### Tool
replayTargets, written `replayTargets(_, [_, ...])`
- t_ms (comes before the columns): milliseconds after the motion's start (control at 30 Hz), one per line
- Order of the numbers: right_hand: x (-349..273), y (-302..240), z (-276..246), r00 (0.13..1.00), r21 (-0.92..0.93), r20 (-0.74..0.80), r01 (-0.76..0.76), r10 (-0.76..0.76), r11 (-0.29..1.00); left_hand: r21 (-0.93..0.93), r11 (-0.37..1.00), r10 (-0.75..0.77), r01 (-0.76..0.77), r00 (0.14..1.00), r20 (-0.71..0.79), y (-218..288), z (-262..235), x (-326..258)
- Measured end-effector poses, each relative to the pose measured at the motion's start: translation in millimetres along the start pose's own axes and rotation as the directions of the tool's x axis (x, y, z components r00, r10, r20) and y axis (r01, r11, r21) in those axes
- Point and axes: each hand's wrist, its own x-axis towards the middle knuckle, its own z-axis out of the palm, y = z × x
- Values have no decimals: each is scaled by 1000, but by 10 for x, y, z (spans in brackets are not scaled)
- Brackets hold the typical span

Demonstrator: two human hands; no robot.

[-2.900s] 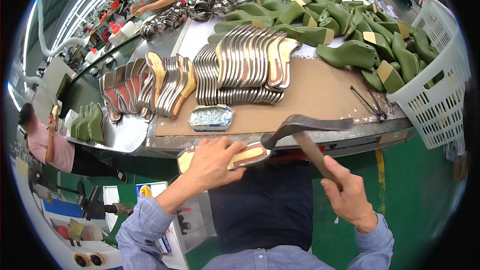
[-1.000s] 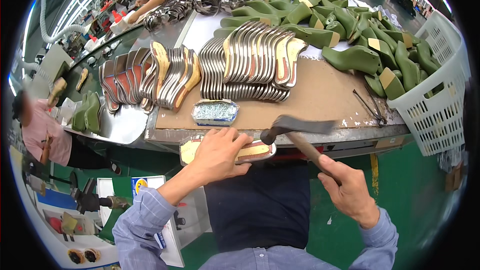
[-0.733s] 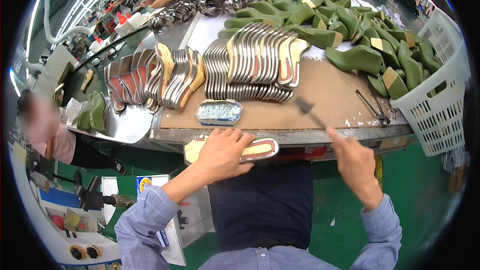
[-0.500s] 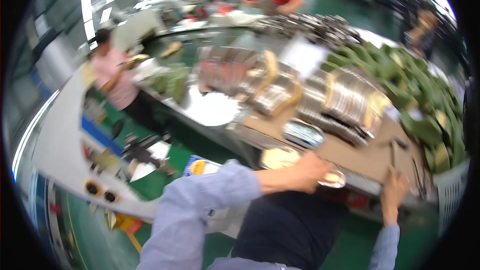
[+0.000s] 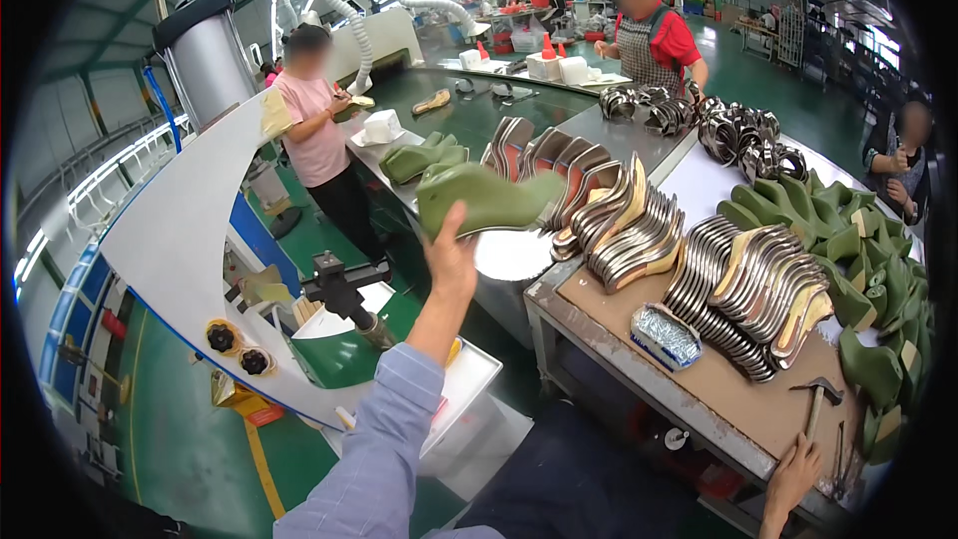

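Gripping a foot-shaped, glossy green plastic last (image 5: 489, 197) in the left hand (image 5: 451, 256), in mid-air left of the brown tabletop (image 5: 726, 409), lengthwise from left to right. With the right hand (image 5: 794, 473), well apart, touching a dark-headed, wooden-handled hammer (image 5: 816, 407) on that tabletop; cannot tell if closed.

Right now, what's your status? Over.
Left fingers gripping green shoe last, raised. Right fingers at handle end of hammer, on workbench. Stacked metal-edged pieces crowd nearby.
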Motion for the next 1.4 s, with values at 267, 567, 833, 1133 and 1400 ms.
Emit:
replayTargets(267, [39, -26, -92, 998, 7, 63, -20, 19, 1000, 771, 614, 308, 167, 849, -430, -1063, -1459, 72])
replayTargets(567, [85, -195, -219, 985, -212, -45, 153, -166, 965, 978, 73, 367, 193, 907, -206, -904, -2062, 1486])
replayTargets(833, [93, -359, -382, 996, -128, 82, 53, -43, 990, 968, 252, 225, 7, 972, -65, -956, -2245, 2367])
replayTargets(1133, [118, -234, -246, 989, -233, 123, 106, -79, 967, 992, 125, 248, 18, 968, -49, -928, -2443, 2751])
replayTargets(1400, [120, -344, -349, 992, -230, 94, 101, -81, 968, 784, -593, 483, -182, 699, 527, -1298, -1841, 2527])
